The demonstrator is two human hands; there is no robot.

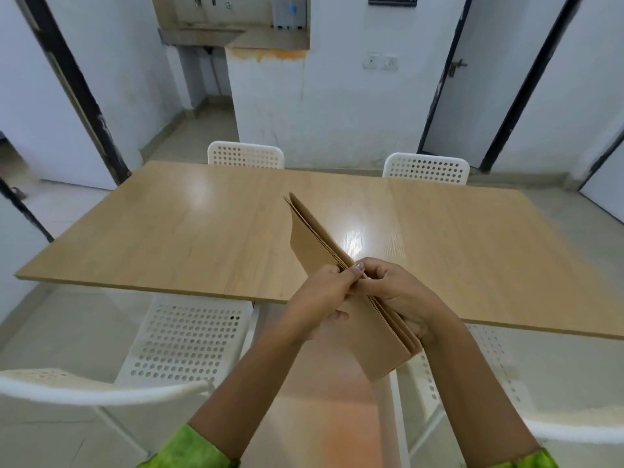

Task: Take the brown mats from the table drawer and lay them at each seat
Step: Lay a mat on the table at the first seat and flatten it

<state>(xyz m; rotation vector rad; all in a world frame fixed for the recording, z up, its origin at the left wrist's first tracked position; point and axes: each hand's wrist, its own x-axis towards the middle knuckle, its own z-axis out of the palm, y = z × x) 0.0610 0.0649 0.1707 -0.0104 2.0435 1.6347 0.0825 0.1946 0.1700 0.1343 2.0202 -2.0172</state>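
Brown mats (314, 241): a thin stack of tan sheets, held on edge in the air above the near edge of the table. The stack slants, one end pointing away over the tabletop and the other end back toward the person. At the near end the sheets fan slightly apart.
Left hand (324, 295): grips the left face of the stack about halfway along. The thumb lies across the top edges and the fingers are curled round the sheets.
Right hand (395, 292): holds the right face of the stack, fingers curled against the sheets, with the palm cupping the side toward the near end.
Table (169, 231): pale wood, wide and glossy, with bright patches of reflected light near its middle.
Far seats: the far-left chair (245, 155) and the far-right chair (426, 167), both white with perforated backs, are pushed in against the far edge.
Near seats: the near-left chair (182, 339) and the near-right chair (493, 359), the same white perforated kind, stand on either side of the person's forearms.
Sleeves (192, 447): bright green cuffs at the bottom of the view.
Room: white walls, dark-framed doors (472, 79) and a pale floor.
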